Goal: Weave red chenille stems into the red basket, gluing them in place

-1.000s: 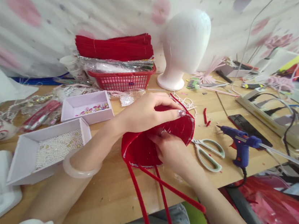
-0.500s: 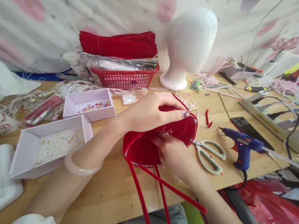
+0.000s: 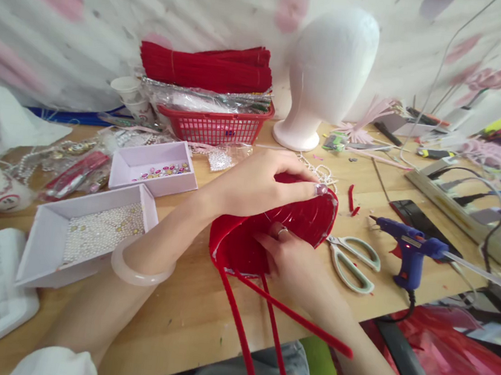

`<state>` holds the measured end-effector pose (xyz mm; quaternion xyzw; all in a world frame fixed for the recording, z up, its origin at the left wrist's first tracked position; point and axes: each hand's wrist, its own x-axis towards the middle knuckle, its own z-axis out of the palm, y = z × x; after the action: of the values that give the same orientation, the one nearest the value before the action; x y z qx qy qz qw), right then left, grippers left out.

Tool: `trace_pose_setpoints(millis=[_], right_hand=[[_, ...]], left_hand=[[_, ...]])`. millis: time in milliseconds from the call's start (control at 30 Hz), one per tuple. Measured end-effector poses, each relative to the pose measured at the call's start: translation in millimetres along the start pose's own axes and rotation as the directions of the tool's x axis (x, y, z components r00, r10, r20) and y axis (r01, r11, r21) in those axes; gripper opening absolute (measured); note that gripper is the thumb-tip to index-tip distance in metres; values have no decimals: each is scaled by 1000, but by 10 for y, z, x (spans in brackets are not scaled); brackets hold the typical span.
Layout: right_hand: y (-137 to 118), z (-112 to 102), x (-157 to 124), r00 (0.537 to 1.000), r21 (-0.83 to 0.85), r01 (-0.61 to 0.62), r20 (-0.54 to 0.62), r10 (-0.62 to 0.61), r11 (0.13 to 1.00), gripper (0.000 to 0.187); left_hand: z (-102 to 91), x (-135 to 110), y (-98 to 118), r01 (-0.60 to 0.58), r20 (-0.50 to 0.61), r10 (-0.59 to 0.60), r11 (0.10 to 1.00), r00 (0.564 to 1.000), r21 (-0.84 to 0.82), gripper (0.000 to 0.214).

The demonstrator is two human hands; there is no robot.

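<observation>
A curved red piece [image 3: 306, 218], built of red pipe cleaners laid side by side, stands on edge on the wooden table [image 3: 189, 314]. My left hand [image 3: 260, 182] arches over its top rim, fingers closed on it. My right hand [image 3: 287, 259] presses against its inner face from below, fingers bent on it. Three loose red pipe cleaner ends [image 3: 269, 330] trail from the piece toward me over the table edge.
Scissors [image 3: 353, 261] and a blue glue gun [image 3: 411, 250] lie right of the piece. Two lilac trays hold pearls [image 3: 99, 233] and gems [image 3: 157, 167]. Behind stand a red basket [image 3: 216, 125] under red pipe cleaner bundles [image 3: 205, 66] and a white foam head [image 3: 328, 75].
Both hands stay on the red piece, which has tilted slightly. The view has drifted a little, so everything sits a bit higher and further right.
</observation>
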<state>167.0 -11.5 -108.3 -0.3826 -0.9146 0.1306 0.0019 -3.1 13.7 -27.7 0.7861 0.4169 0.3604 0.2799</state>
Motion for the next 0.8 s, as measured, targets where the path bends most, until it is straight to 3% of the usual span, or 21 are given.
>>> trace_pose_setpoints(millis=[800], right_hand=[[-33,-16,-156,1000,26,21,14,-21,999,33]], left_hand=[[49,17,-64,20,-40,-22,999,999,-46,16]])
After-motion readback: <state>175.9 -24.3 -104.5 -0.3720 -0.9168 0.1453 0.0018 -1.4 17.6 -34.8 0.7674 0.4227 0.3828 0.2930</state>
